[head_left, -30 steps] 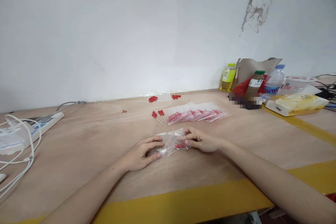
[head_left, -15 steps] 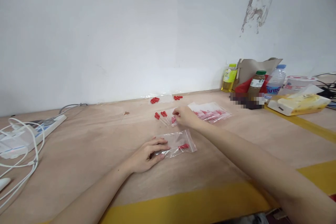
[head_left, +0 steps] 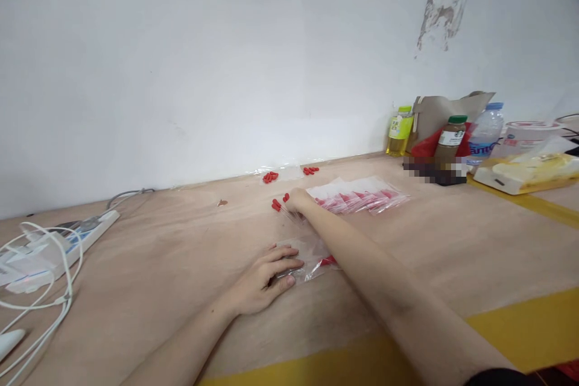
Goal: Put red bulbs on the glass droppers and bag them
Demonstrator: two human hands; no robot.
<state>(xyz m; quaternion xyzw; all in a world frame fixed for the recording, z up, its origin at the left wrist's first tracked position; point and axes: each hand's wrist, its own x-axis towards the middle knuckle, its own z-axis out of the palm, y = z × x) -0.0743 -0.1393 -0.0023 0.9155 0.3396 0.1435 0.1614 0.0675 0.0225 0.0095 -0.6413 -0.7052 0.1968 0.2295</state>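
My left hand (head_left: 266, 277) lies with its fingers stretched over the left end of a clear zip bag (head_left: 312, 268) on the table. Inside this bag a red bulb (head_left: 327, 260) shows, partly behind my right forearm. Farther off, my right hand (head_left: 298, 200) reaches down to a few loose droppers with red bulbs (head_left: 275, 205) and thin clear stems. Its fingers point down beside one red bulb (head_left: 286, 198), and their tips are hidden by the hand. Right of that hand lies an overlapping row of zip bags (head_left: 362, 196) with red-bulbed droppers in them.
By the wall, clear plastic (head_left: 288, 172) lies with red bulbs (head_left: 270, 177) at its ends. To the left is a power strip (head_left: 97, 226) with white cables (head_left: 67, 277). Bottles (head_left: 451, 137), a grey bag (head_left: 425, 111) and a tissue pack (head_left: 527, 174) stand right.
My right hand has moved slightly left, from the bag row's left end onto the loose droppers. Its forearm now covers part of the near bag. My left hand keeps its place on that bag.
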